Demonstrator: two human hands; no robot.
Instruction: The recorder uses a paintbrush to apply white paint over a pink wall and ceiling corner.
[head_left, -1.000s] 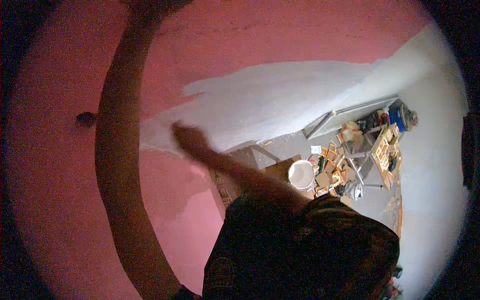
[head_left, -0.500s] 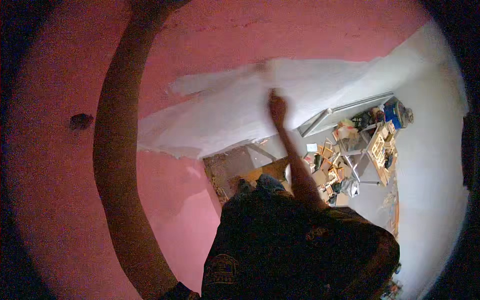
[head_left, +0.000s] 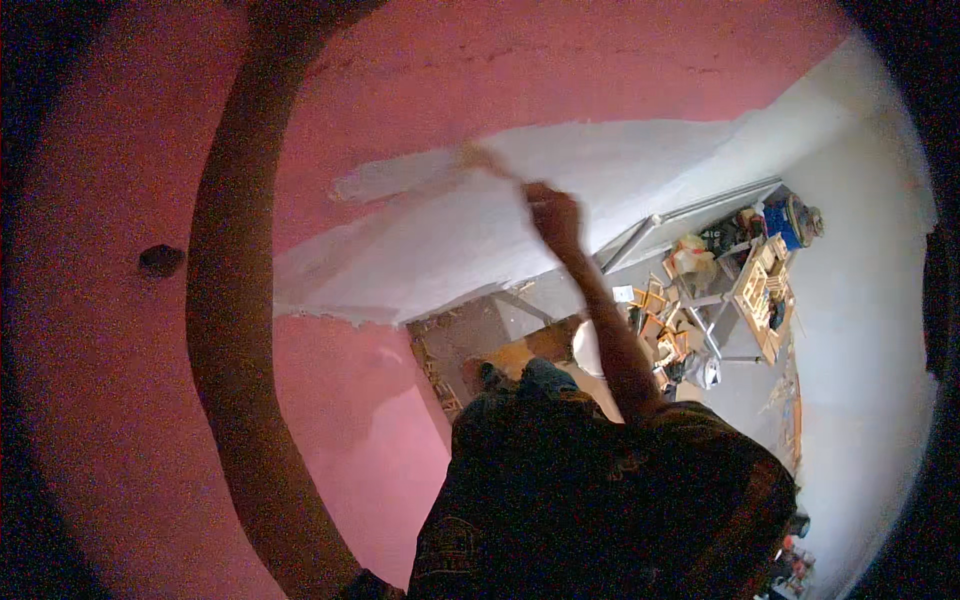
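The right hand (head_left: 553,212) is closed around a paintbrush (head_left: 490,163), its bristles touching the white band (head_left: 440,240) on the pink wall (head_left: 560,70). Long, even strokes along the upper edge should cover best; the left hand's grip cannot be told

Pink wall (head_left: 420,70), matte, with white painted patch (head_left: 470,240) spreading across its middle; patch edge ragged. Small dark spot (head_left: 160,260) on the pink, left of the patch. Brush (head_left: 485,160) tan, blurred, on the white. Shirt (head_left: 600,500) dark, mottled pattern. Blue container (head_left: 780,222) right of the patch, beside yellow wooden rack (head_left: 762,295).
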